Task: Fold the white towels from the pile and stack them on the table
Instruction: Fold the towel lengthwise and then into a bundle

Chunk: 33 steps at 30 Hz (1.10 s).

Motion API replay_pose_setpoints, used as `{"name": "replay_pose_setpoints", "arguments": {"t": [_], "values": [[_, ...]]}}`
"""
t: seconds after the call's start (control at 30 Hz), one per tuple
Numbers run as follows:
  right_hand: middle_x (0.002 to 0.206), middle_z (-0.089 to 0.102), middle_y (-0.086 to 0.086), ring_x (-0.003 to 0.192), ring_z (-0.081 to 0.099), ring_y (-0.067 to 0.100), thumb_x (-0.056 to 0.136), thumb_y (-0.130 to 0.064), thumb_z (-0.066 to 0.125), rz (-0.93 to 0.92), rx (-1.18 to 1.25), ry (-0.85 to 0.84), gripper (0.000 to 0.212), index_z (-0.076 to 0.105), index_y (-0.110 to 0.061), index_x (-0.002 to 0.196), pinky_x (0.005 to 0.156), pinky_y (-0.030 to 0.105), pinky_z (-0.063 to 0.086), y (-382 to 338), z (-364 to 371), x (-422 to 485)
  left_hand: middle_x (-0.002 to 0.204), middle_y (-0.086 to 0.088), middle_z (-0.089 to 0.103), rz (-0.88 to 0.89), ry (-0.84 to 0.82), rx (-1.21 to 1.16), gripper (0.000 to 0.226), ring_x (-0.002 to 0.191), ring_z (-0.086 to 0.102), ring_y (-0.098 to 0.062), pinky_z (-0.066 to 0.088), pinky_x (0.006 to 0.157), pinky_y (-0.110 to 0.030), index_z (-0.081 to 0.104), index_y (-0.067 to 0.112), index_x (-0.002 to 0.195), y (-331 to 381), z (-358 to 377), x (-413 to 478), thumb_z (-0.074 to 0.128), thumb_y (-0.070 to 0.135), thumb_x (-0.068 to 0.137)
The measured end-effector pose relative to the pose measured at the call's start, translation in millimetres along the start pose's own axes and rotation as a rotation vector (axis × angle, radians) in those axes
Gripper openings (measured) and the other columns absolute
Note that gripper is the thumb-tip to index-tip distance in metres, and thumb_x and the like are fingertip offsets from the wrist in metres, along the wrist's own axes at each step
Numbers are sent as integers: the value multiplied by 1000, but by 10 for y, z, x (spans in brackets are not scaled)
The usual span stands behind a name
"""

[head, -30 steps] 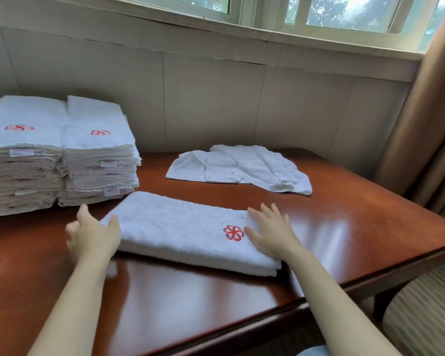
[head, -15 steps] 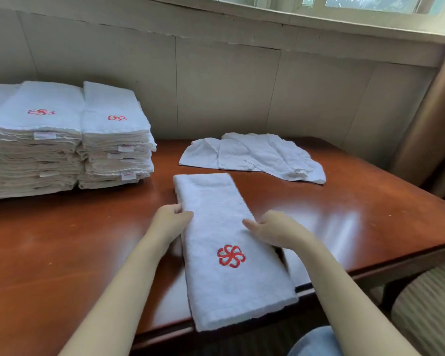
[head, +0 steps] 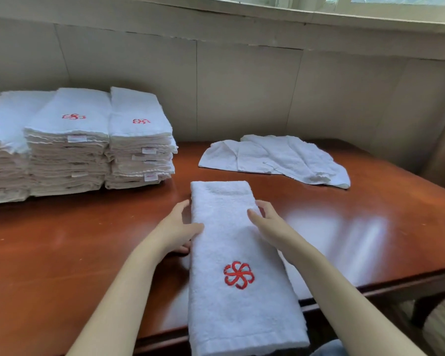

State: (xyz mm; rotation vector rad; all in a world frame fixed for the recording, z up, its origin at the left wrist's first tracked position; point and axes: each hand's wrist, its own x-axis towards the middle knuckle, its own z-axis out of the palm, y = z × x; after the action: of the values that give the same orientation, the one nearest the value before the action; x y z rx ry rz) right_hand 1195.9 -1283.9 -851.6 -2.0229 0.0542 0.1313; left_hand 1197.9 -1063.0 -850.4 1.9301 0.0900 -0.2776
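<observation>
My left hand (head: 176,228) and right hand (head: 267,222) — fingers curled — grip folded white terry towel (head: 231,247) | it overhangs brown wooden table (head: 62,253)

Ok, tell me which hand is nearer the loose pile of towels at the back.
Right. The right hand grips the right edge of the folded towel, in front of the loose pile; the left hand holds the opposite edge, farther left.

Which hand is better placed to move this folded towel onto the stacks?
Left, probably. The left hand holds the folded towel on the side facing the stacks, which stand to the left; the right hand, on the far edge, would reach across.
</observation>
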Motion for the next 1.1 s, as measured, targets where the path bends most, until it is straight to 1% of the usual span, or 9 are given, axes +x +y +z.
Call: {"name": "replay_pose_setpoints", "arguments": {"t": [0.1, 0.23, 0.33, 0.4, 0.5, 0.6, 0.83, 1.0, 1.1], "values": [[123, 41, -8, 108, 43, 10, 99, -28, 41, 10, 108, -4, 36, 43, -31, 134, 88, 25, 33, -65, 16, 59, 124, 0, 60, 90, -65, -37, 67, 99, 65, -14, 54, 80, -28, 38, 36, 141, 20, 72, -34, 67, 14, 84], [103, 56, 9, 79, 49, 20, 91, -13, 44, 148, 559, -63, 30, 71, -21, 102, 68, 31, 39, -91, -54, 92, 119, 3, 65, 54, -184, -118, 58, 99, 69, -17, 55, 89, -37, 50, 34, 135, 60, 72, -87, 62, 6, 85], [85, 70, 7, 62, 61, 17, 88, -7, 44, 196, 778, -210, 34, 70, -15, 107, 56, 24, 48, -74, -85, 80, 115, -1, 68, 24, -232, -168, 59, 103, 68, -24, 50, 97, -45, 49, 30, 136, 63, -1, -149, 58, 1, 86], [88, 74, 9, 67, 69, 17, 87, -4, 46, 160, 761, -240, 35, 69, -14, 112, 52, 21, 51, -76, -56, 74, 117, -3, 68, 18, -245, -204, 60, 108, 65, -26, 47, 101, -46, 48, 26, 138, 59, -54, -184, 56, -2, 86], [106, 72, 10, 88, 72, 21, 86, 1, 52, 93, 742, -208, 39, 65, -15, 119, 60, 24, 55, -87, 55, 80, 119, 0, 66, 19, -229, -255, 60, 106, 66, -21, 53, 93, -32, 47, 22, 139, 49, -157, -259, 54, -3, 85], [114, 68, 15, 90, 71, 26, 84, 8, 52, 101, 794, -257, 52, 53, -15, 132, 60, 26, 57, -180, 224, 55, 127, -1, 61, 32, -163, -255, 58, 102, 66, -15, 53, 85, -22, 49, 21, 138, 81, -298, -442, 49, -4, 86], [114, 70, -1, 104, 67, 27, 65, 4, 71, -244, 760, -545, 80, 49, -31, 133, 76, 34, 59, -1267, 722, -141, 115, -6, 70, 257, 49, -408, 67, 106, 66, -29, 56, 82, -31, 56, 27, 130, 279, -1270, -1269, 56, 7, 67], [111, 71, -5, 101, 68, 21, 70, 0, 66, -422, 787, -708, 69, 52, -40, 125, 76, 31, 58, -2607, 1439, 178, 110, 4, 72, 472, 275, -395, 64, 98, 70, -19, 56, 67, -23, 57, 28, 127, 678, -2560, -1513, 60, 4, 68], [114, 68, -3, 96, 68, 20, 80, 8, 58, -549, 747, -585, 65, 49, -31, 131, 78, 30, 52, -3581, 1979, 767, 91, 3, 75, 511, 525, -471, 50, 80, 72, -17, 55, 58, -23, 48, 31, 124, 934, -3507, -1200, 65, 13, 80]]}}
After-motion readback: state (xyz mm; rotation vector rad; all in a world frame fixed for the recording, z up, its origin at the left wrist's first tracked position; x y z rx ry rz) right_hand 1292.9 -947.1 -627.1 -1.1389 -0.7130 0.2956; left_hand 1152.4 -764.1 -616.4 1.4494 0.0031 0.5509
